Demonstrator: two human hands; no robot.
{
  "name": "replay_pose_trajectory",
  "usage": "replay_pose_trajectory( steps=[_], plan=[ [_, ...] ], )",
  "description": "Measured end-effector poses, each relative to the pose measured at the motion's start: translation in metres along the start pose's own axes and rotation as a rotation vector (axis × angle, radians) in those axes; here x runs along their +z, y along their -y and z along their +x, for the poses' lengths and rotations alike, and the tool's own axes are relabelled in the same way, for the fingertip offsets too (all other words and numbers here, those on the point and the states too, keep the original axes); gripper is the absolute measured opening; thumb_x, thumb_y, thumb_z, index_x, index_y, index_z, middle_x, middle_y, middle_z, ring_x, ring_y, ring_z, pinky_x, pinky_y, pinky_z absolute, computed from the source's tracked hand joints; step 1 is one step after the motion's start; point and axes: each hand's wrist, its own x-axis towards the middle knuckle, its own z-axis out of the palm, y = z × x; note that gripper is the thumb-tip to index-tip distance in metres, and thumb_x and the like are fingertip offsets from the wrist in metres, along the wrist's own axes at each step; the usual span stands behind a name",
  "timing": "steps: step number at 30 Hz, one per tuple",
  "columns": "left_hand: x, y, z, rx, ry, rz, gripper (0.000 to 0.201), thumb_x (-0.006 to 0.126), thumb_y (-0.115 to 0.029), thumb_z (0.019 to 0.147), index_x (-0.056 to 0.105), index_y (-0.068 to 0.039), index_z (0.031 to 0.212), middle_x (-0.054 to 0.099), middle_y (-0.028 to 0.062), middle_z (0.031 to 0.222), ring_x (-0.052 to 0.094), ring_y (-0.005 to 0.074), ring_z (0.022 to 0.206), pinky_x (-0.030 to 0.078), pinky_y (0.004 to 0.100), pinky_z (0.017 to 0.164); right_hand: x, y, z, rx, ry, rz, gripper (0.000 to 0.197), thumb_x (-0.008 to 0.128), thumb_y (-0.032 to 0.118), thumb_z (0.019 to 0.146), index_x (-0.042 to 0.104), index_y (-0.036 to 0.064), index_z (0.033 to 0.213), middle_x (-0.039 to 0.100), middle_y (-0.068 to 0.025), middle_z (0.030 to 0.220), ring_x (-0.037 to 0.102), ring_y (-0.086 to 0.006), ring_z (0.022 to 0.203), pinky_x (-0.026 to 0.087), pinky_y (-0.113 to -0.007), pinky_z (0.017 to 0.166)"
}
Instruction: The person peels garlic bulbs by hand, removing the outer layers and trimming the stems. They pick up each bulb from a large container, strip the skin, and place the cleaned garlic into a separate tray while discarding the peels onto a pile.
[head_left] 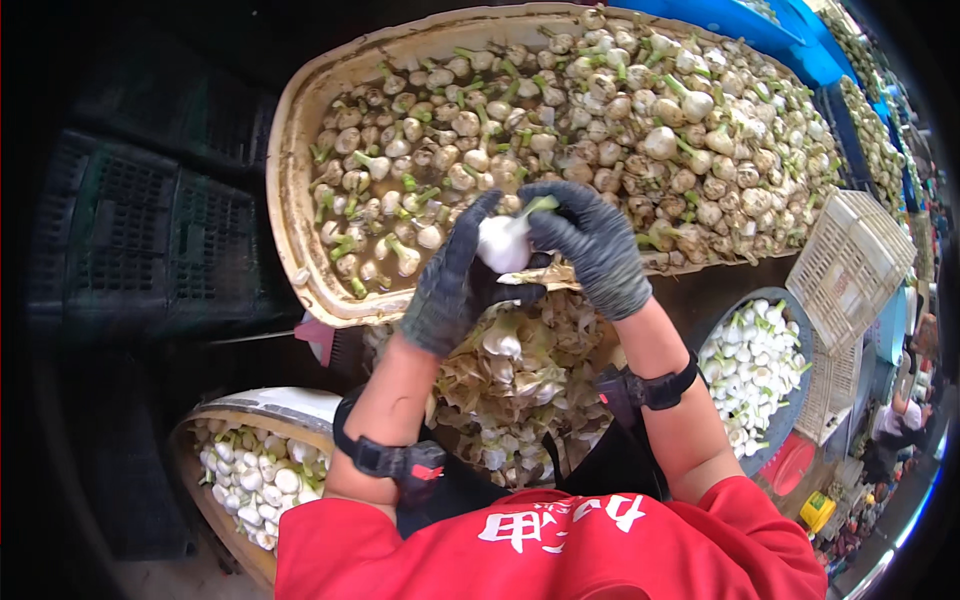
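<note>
A white garlic bulb [503, 243] with a short green stem is held between my two gloved hands, over the near rim of a big tub. My left hand [452, 275], in a dark grey glove, has its fingers and thumb closed round the bulb from the left. My right hand [590, 240], gloved alike, pinches at the stem and upper right side of the bulb. A pale strip of husk [540, 275] lies beneath the bulb, between the hands. Ahead, the cream tub [285, 190] holds many soiled garlic bulbs [660, 142] in brown water.
Papery garlic skins [520, 370] heap below my hands. A grey basin [795, 340] of clean bulbs stands at right, another container [200, 490] of them at lower left. Black crates [120, 230] stack at left, beige crates [850, 270] at right. A person [900, 420] is at far right.
</note>
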Motion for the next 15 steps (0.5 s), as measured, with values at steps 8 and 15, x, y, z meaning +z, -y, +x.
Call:
replay_pose_trajectory(
  steps=[8,15],
  plan=[
    [0.041,0.039,0.029,0.171,-0.074,-0.021,0.036,0.053,-0.022,0.09,0.049,-0.005,0.122,0.061,0.0105,0.101,0.061,0.0184,0.089,0.051,0.0333,0.079,0.009,-0.058,-0.005,-0.114,0.695,-1.452,0.044,0.06,0.038,0.078,0.059,0.0103,0.112,0.057,-0.0143,0.114,0.054,-0.0329,0.103,0.041,-0.038,0.092],
    [-0.114,0.021,0.065,0.27,-0.665,1.004,0.027,0.056,-0.025,0.088,0.062,-0.003,0.104,0.064,0.0077,0.096,0.06,0.0203,0.086,0.047,0.0297,0.078,0.039,-0.036,-0.012,0.231,0.848,-1.345,0.044,0.066,0.039,0.075,0.062,0.005,0.103,0.059,-0.018,0.106,0.058,-0.0328,0.098,0.046,-0.039,0.084]
  ],
)
